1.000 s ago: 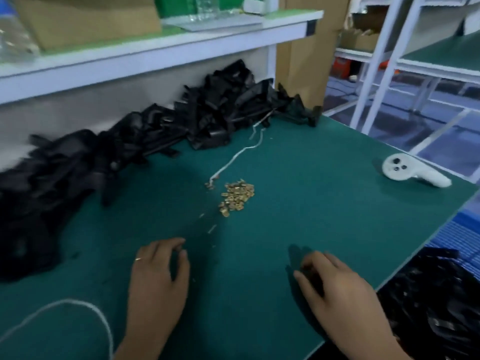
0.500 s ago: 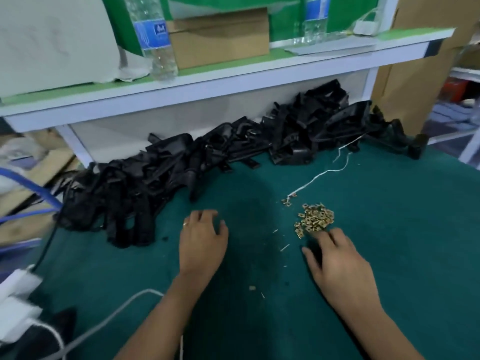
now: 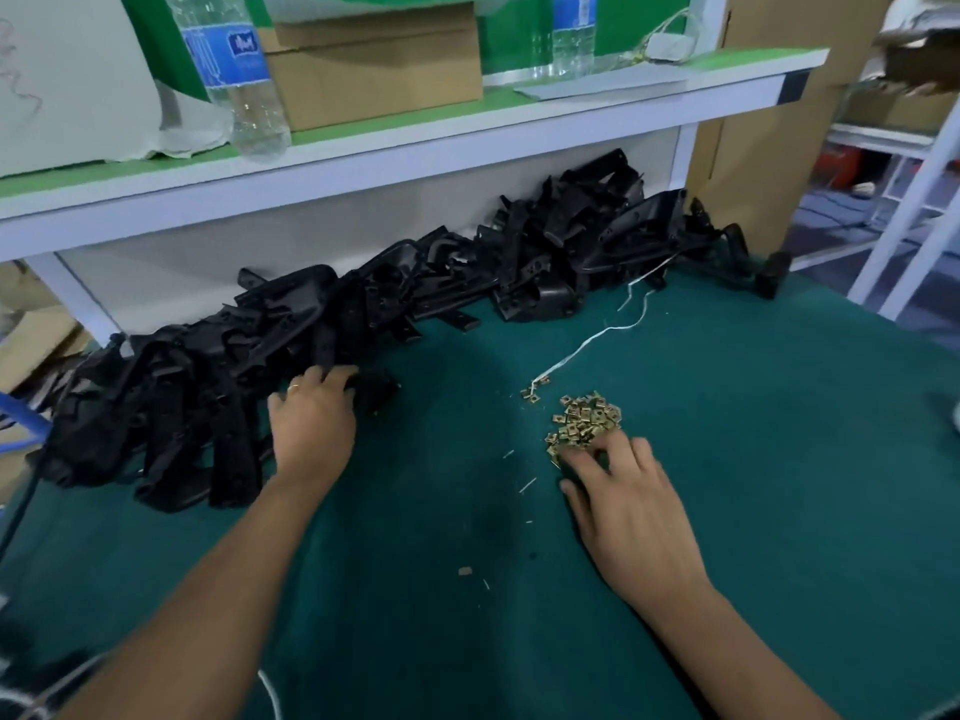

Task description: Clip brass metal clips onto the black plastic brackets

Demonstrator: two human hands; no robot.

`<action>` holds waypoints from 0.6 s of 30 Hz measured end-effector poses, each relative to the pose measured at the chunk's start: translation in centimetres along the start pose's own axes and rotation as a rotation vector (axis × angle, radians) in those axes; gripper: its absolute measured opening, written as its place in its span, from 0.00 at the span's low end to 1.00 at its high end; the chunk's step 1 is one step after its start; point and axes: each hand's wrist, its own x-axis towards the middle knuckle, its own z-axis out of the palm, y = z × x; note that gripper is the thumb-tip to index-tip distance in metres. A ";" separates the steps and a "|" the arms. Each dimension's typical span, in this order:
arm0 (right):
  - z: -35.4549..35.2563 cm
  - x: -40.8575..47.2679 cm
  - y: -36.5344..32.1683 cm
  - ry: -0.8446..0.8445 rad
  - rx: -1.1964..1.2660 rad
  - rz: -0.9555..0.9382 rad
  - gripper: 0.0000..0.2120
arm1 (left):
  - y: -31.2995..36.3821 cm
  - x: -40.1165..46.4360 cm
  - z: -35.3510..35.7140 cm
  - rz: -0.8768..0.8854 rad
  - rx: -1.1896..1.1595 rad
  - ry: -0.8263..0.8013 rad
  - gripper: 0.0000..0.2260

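Head view — clips (image 3: 584, 422) touching right hand (image 3: 628, 506)

A green-topped table (image 3: 779, 459) sits under a white shelf (image 3: 467, 132) — bottles (image 3: 234, 70) and a cardboard box (image 3: 374, 65) stand on it. Right — white racking (image 3: 914, 200) over a bluish floor (image 3: 831, 226).
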 end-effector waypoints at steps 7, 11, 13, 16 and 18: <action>-0.2 -0.1 0.2 -0.017 0.037 -0.052 0.08 | 4.1 -9.2 -3.4 0.158 -0.728 -0.474 0.11; -0.7 -0.8 -0.1 -0.011 0.128 -0.088 0.05 | 6.5 -13.5 -2.7 0.168 -0.512 -0.267 0.12; -0.7 -1.6 -0.5 -0.014 0.153 -0.122 0.05 | 7.6 -14.3 -2.3 0.193 -0.392 -0.283 0.15; -0.6 -2.3 -1.1 -0.012 0.145 -0.140 0.05 | 8.8 -15.0 -2.0 0.265 -0.420 -0.334 0.26; -0.6 -2.3 -1.2 0.001 0.147 -0.110 0.04 | 9.4 -15.6 -2.3 0.308 -0.457 -0.324 0.33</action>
